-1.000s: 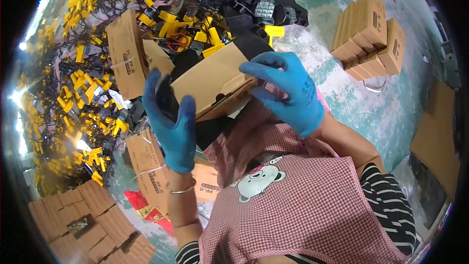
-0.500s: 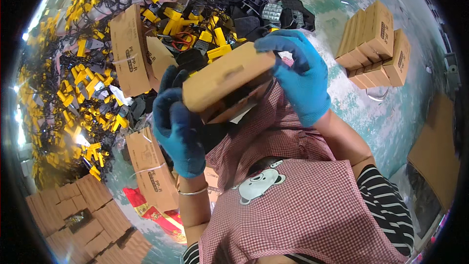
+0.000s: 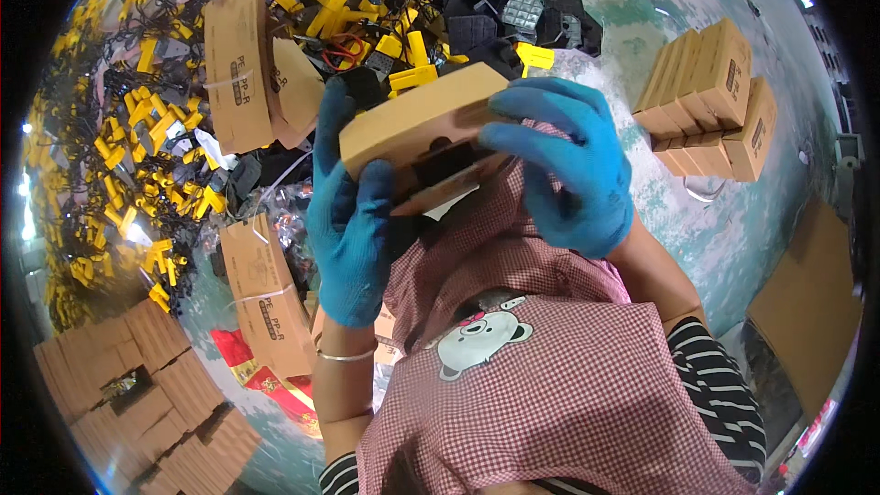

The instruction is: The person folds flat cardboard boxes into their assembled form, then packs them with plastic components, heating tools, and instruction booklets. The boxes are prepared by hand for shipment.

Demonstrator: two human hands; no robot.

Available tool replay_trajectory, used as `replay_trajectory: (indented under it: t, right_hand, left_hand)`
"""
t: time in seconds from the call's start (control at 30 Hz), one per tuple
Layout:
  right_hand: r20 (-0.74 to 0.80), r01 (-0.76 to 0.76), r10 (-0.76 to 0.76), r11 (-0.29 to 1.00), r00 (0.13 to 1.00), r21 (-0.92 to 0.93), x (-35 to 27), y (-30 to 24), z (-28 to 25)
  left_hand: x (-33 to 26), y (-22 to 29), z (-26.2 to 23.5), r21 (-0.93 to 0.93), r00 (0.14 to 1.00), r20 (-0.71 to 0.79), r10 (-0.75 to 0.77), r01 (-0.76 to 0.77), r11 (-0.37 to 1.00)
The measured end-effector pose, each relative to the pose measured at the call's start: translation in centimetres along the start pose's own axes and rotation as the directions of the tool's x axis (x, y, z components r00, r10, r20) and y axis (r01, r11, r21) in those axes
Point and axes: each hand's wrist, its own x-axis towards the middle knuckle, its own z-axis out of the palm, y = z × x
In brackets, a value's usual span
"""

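- Step in hand looks like closing a small cardboard box [image 3: 417, 124], held in the upper centre of the frame with a black part showing at its open underside
- Left hand [image 3: 353, 220] and right hand [image 3: 568, 165], in blue gloves, are clamped on its two ends
- Next move likely calls for tucking the loose flap
- Box is matte and flat-sided; glossy yellow plastic pieces [image 3: 110, 137] lie at left

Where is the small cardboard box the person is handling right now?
In the head view, the small cardboard box is upper centre, held between the left hand and the right hand, above the checked apron.
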Motion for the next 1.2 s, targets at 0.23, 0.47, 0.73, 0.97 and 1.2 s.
replay_trajectory:
  t: [0.23,0.47,0.73,0.97,1.2]
  right_hand:
    - [0.064,-0.082,0.084,0.996,0.994,-0.046,-1.4,-0.7,0.9]
    - [0.032,-0.08,0.08,0.997,0.996,-0.003,-1.5,-1.1,1.5]
    - [-0.282,-0.11,0.098,0.994,0.954,-0.028,-2.0,-1.0,4.0]
    - [-0.211,0.098,-0.155,0.962,0.965,-0.256,-1.6,0.0,5.0]
    - [-0.136,-0.028,-0.002,0.975,0.991,-0.221,-0.1,-1.6,4.3]
  left_hand:
    - [-1.1,-0.5,1.0,0.027,0.996,0.03,0.085,-0.085,0.996]
    - [-0.4,-1.6,1.7,0.125,0.981,0.003,0.193,-0.192,0.973]
    - [-0.4,-1.5,3.6,0.064,0.985,-0.126,0.116,-0.108,0.992]
    - [-0.1,-2.1,3.4,-0.172,0.99,-0.123,0.075,-0.096,0.98]
    - [0.0,-3.2,2.0,-0.063,0.986,-0.089,0.141,-0.147,0.987]
